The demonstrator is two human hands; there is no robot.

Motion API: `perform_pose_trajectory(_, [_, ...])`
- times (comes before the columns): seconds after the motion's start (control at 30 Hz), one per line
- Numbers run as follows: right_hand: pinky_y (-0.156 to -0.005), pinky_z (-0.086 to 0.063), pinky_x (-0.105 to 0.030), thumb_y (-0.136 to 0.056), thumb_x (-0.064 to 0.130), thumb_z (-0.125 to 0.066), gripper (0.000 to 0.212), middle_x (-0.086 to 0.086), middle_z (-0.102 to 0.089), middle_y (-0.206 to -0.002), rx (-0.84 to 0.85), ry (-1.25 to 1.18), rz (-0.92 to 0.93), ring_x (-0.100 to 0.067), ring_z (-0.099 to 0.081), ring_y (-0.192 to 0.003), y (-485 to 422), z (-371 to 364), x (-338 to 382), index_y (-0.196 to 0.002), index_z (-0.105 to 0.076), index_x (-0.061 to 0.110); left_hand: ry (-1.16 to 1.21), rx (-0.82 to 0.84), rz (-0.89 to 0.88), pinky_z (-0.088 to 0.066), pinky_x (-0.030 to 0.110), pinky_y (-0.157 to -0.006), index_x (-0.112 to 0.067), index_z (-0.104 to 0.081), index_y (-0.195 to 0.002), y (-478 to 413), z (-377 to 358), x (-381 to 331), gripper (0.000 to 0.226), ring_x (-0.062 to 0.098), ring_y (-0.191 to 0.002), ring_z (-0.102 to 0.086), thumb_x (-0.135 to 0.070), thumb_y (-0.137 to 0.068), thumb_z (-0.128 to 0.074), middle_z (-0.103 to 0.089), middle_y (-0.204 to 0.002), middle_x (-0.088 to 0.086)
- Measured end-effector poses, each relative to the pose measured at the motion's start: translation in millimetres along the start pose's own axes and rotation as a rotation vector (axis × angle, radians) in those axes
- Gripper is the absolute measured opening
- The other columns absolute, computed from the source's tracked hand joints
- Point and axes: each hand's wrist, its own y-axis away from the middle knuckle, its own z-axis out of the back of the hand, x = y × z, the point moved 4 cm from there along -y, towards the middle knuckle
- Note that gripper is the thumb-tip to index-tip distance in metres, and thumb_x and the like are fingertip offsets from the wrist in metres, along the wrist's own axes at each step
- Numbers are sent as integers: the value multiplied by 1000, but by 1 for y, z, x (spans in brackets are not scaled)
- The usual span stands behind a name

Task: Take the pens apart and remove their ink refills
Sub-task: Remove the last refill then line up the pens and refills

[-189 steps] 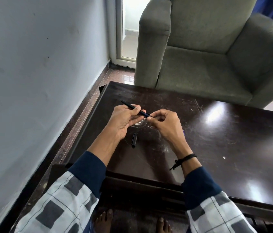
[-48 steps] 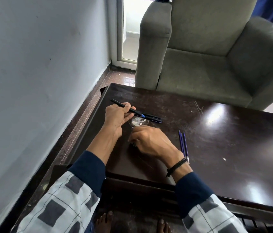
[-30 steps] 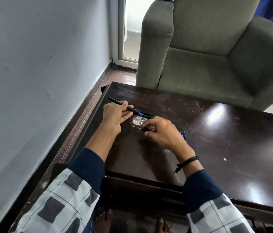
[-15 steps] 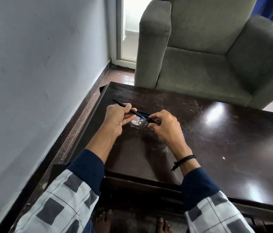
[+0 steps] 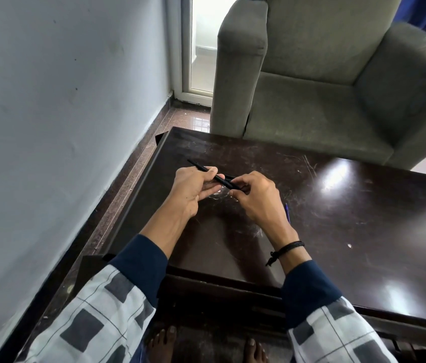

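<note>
I hold a slim black pen point(image 5: 208, 172) above the dark wooden table point(image 5: 337, 218), slanting from upper left to lower right. My left hand point(image 5: 192, 191) grips its barrel. My right hand point(image 5: 255, 199) pinches the pen's right end, where a black cap or tip piece sits between the fingertips. A second dark pen piece point(image 5: 230, 177) pokes out just behind them. Blue ink refills point(image 5: 287, 211) lie on the table, mostly hidden behind my right wrist.
A grey armchair point(image 5: 324, 82) stands just beyond the table's far edge. A pale wall point(image 5: 62, 113) runs close along the left side, with a strip of floor between. A shiny patch point(image 5: 217, 196) marks the tabletop under my hands. My bare feet show below the near edge.
My right hand picked a small black piece off the table, rose with it and met the pen's right end. The blue section seen on the pen is now covered.
</note>
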Motion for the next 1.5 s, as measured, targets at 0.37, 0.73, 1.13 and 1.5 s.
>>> perform_pose_trajectory(0.37, [-79,-49,-35,-91,6,-72,21,-6,-67,-107,-24,118,60,-28,-64,-96,1,1,2,-112,-76,9,-32,-27,-42,-64,37,-76,-1,-70,-93,3,-12,15,5,28,-83,-76,0,-94,-65,-77,-86,16])
perform_pose_trajectory(0.73, [-77,-43,-28,-93,8,-70,24,-3,-67,-106,-61,87,47,-23,-63,-96,-7,-1,-4,-115,-77,13,70,-91,-26,-63,30,-74,3,-66,-111,-6,-7,10,23,22,-80,-74,-8,-92,-72,-74,-96,17])
perform_pose_trajectory(1.13, [-89,-44,-33,-98,10,-66,21,-3,-67,-107,17,187,23,-22,-49,-100,-20,-13,-36,-116,-77,14,-41,-251,-98,-56,19,-70,-6,-65,-126,-20,17,0,34,11,-89,-65,-2,-91,-66,-68,-104,5])
perform_pose_trajectory(1.5, [-95,-47,-43,-96,16,-68,27,-6,-62,-114,51,240,18,-28,-55,-107,-24,-19,-41,-123,-73,14,-72,-255,-86,-57,21,-68,-8,-72,-113,-22,15,1,26,10,-81,-64,-1,-90,-64,-70,-94,4])
